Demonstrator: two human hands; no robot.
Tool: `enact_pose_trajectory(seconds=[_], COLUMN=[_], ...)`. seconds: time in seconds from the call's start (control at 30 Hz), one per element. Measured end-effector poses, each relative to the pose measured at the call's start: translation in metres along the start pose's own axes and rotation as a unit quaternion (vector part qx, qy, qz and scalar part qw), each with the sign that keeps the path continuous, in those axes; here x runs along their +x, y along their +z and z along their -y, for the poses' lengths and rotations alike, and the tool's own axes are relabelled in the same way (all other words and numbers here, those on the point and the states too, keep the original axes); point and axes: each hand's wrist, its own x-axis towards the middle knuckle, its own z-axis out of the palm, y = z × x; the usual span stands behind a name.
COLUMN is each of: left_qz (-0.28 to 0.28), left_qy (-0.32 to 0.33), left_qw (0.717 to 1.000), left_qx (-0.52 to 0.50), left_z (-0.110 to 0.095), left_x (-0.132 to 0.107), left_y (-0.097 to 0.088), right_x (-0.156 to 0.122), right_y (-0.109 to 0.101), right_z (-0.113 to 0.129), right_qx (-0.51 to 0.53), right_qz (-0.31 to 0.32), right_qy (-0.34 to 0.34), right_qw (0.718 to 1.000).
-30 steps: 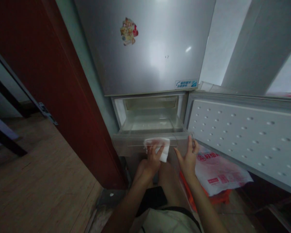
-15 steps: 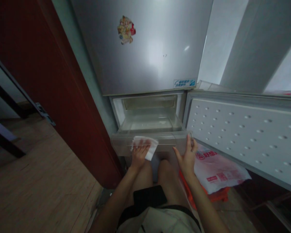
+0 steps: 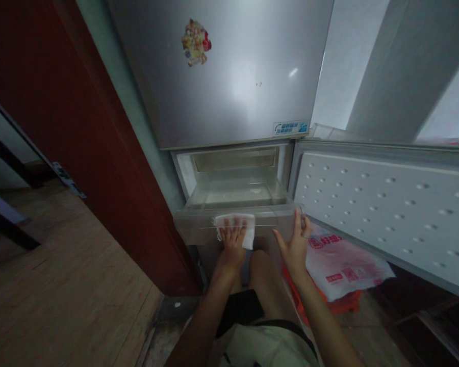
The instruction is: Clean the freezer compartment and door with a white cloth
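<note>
1. While the clear drawer [image 3: 193, 230] stands pulled out toward the person from the open lower compartment, a white cloth [image 3: 235, 223] lies against its near front wall, about mid-width, its top edge at the rim.
2. Left hand [image 3: 232, 243]: flat, fingers spread, palm pressing the cloth to the drawer front; not clenched round it.
3. Right hand [image 3: 296, 247]: open, fingers upright, thumb apart, at the drawer's near right corner. The fingertips appear to touch the corner; contact is not certain.
4. Handling note (judgement): the wipe is best made with even, flat pressure, in strokes running side to side along the front wall. The right hand should steady the corner so the drawer neither slides nor tips. The cloth's loose lower right flap would serve better tucked under the palm.
5. Edges: the drawer's top rim runs just above the left knuckles. The left end of the front wall is near a dark red door panel [image 3: 80, 132]. The right end is just beside the open lower door [image 3: 386, 204], whose dimpled white inner face swings out to the right.
6. Room: narrow at both ends of the drawer. A knee [image 3: 262, 265] sits close below the front wall. The freest travel is sideways along the front and up over the rim.
7. Surroundings: a closed silver upper door [image 3: 233, 97] bearing a sticker [image 3: 196, 36]. A printed white plastic bag [image 3: 344, 260] lies on an orange-red stool or crate [image 3: 340, 306], near right, below the open door. Wood floor [image 3: 61, 285] lies to the left.
</note>
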Motion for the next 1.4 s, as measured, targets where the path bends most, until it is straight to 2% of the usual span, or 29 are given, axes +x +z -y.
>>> enact_pose_trajectory(seconds=[0.17,0.3,0.43,0.6,0.83,0.97,1.1,1.2,1.3,1.4], left_qz=[0.052,0.062,0.059,0.063,0.135,0.128,0.058,0.038,0.057,0.064], left_qy=[0.011,0.01,0.038,0.071,0.086,0.075,0.008,-0.013,-0.006,0.012], left_qw=[0.998,0.998,0.998,0.995,0.987,0.989,0.996,0.995,0.995,0.996], left_qx=[-0.018,-0.015,-0.006,0.004,0.018,-0.015,-0.069,-0.088,-0.076,-0.061], left_z=[-0.042,-0.057,-0.052,-0.041,-0.04,-0.042,-0.044,-0.05,-0.058,-0.06], left_x=[0.011,0.016,0.008,-0.018,-0.037,-0.036,-0.025,-0.012,-0.004,-0.008], left_y=[0.009,0.011,0.013,0.02,0.011,0.0,-0.009,-0.003,0.011,0.021], right_x=[0.0,0.0,0.0,0.0,0.001,0.0,0.0,0.001,0.001,0.002], right_y=[-0.002,-0.006,-0.007,-0.008,-0.016,-0.016,-0.015,-0.016,-0.018,-0.019], right_z=[-0.001,-0.004,-0.004,-0.004,-0.009,-0.007,-0.004,-0.004,-0.006,-0.007], right_qx=[-0.005,0.002,0.01,0.015,0.031,0.038,0.046,0.05,0.051,0.06], right_qz=[0.013,0.037,0.04,0.05,0.093,0.067,0.054,0.055,0.065,0.072], right_qy=[-0.004,-0.006,-0.008,-0.003,-0.018,-0.021,-0.012,-0.004,0.003,0.004], right_qw=[1.0,0.999,0.999,0.999,0.995,0.997,0.997,0.997,0.997,0.996])
